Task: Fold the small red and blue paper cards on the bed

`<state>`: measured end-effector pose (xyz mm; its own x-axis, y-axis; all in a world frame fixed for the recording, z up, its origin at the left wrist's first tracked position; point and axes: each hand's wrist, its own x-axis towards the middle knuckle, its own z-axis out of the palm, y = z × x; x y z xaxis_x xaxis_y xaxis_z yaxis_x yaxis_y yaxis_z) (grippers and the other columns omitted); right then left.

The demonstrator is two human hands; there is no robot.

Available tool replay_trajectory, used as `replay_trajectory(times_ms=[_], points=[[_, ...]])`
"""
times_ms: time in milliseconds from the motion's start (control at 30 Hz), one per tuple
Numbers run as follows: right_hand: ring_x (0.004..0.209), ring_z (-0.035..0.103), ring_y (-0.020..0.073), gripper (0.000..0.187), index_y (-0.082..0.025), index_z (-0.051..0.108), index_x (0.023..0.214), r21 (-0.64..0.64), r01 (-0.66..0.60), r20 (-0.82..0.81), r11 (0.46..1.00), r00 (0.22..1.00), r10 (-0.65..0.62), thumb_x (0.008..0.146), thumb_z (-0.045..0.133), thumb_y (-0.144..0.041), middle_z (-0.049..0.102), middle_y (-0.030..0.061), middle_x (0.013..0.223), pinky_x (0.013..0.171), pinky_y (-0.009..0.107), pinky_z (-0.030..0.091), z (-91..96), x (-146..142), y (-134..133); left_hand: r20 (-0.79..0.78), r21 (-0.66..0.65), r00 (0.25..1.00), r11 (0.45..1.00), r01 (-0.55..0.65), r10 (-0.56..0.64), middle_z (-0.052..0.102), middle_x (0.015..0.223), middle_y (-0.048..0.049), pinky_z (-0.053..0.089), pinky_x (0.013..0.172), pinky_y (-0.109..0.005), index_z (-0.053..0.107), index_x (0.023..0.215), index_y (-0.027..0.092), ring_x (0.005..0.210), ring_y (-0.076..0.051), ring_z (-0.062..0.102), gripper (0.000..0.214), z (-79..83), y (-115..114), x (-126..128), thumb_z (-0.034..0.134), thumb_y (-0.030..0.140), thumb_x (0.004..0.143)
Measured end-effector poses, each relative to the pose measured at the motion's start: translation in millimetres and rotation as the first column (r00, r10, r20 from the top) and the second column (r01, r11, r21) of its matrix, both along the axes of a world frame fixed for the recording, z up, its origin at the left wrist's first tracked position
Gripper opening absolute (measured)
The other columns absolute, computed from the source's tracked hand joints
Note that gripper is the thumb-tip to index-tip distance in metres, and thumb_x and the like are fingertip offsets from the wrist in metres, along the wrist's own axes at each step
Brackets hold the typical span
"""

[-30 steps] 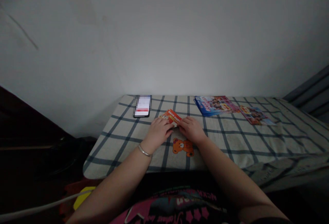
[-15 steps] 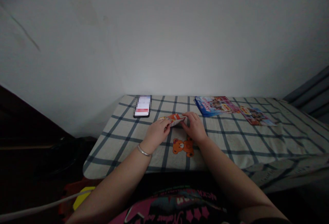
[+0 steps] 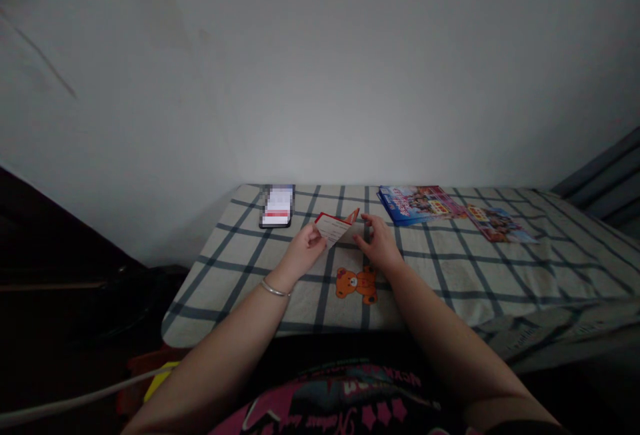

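flat on the sheet [image 3: 450, 268] 1 second ago, the paper [image 3: 334, 227] now tilts up off it, white side showing, pinched by the left hand [image 3: 303, 255], the right hand [image 3: 381, 245] open just beside.

We count one left hand [image 3: 299, 256], one right hand [image 3: 381, 248], one card [image 3: 334, 227], one phone [image 3: 277, 207], one blue booklet [image 3: 415, 204] and one smaller booklet [image 3: 500, 224].

Dim, grainy view; dark corners, wide-angle bending at edges.
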<state>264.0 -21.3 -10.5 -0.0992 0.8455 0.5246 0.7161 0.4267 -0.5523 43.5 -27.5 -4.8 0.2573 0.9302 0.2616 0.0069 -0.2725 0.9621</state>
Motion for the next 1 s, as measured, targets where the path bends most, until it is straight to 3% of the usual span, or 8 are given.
replay_trajectory(times_ms=[167,267,533,700,867,1000], points=[[0.115,0.056,0.0262,0.061,-0.019,0.045,0.136,-0.026,-0.074,0.020,0.997,0.997,0.075,0.080,0.065,-0.028,0.059,0.0132,0.128,0.099,0.045,0.045,0.8,0,-4,0.095,-0.051,0.995,0.998,0.041,-0.036,0.070,0.114,-0.0107,0.052,0.088,-0.037,0.056,0.111,0.016,0.104,-0.022,0.066,0.037,1.6,3,-4,0.064,0.037,0.081],[0.119,0.054,0.0257,0.053,-0.018,0.051,0.129,-0.030,-0.152,0.067,0.988,0.986,0.153,0.079,0.066,-0.026,0.059,0.0128,0.129,0.103,0.044,0.042,5.2,-1,-6,0.123,-0.078,0.992,0.996,0.049,-0.040,0.071,0.109,-0.0100,0.053,0.083,-0.035,0.055,0.109,0.016,0.099,-0.021,0.067,0.037,1.8,3,-4,0.065,0.036,0.080],[0.097,0.064,0.0201,0.022,-0.022,0.064,0.109,-0.179,-0.220,0.002,0.959,0.974,0.224,0.089,0.055,-0.022,0.070,0.0051,0.107,0.087,0.034,0.049,14.4,-3,-8,0.144,-0.067,0.989,0.997,0.049,-0.039,0.068,0.115,-0.0097,0.054,0.078,-0.032,0.048,0.116,0.019,0.100,-0.021,0.067,0.043,1.7,2,-4,0.066,0.030,0.078],[0.086,0.065,0.0170,0.018,-0.021,0.064,0.103,-0.214,-0.170,-0.076,0.962,0.985,0.157,0.091,0.052,-0.024,0.072,0.0036,0.100,0.077,0.029,0.050,10.1,-3,-6,0.117,-0.092,0.993,0.995,0.027,-0.016,0.068,0.113,-0.0108,0.054,0.071,-0.030,0.052,0.115,0.016,0.093,-0.020,0.067,0.041,-1.4,5,-6,0.063,0.036,0.081],[0.075,0.064,0.0164,0.015,-0.020,0.065,0.095,-0.227,-0.018,-0.058,0.974,0.998,0.005,0.088,0.053,-0.026,0.071,0.0020,0.085,0.066,0.027,0.046,10.6,-1,-4,0.035,-0.138,0.999,0.990,-0.013,0.018,0.070,0.105,-0.0097,0.055,0.074,-0.032,0.055,0.113,0.014,0.082,-0.017,0.068,0.036,-2.0,5,-5,0.059,0.038,0.086],[0.070,0.063,0.0159,0.016,-0.020,0.065,0.096,-0.283,0.071,-0.078,0.957,0.992,-0.096,0.087,0.054,-0.026,0.070,0.0018,0.080,0.064,0.026,0.044,14.9,0,-6,-0.056,-0.074,0.996,0.994,-0.080,0.076,0.069,0.091,-0.0051,0.055,0.072,-0.031,0.043,0.133,0.016,0.076,-0.016,0.067,0.048,-0.7,-1,-3,0.055,0.031,0.089]])
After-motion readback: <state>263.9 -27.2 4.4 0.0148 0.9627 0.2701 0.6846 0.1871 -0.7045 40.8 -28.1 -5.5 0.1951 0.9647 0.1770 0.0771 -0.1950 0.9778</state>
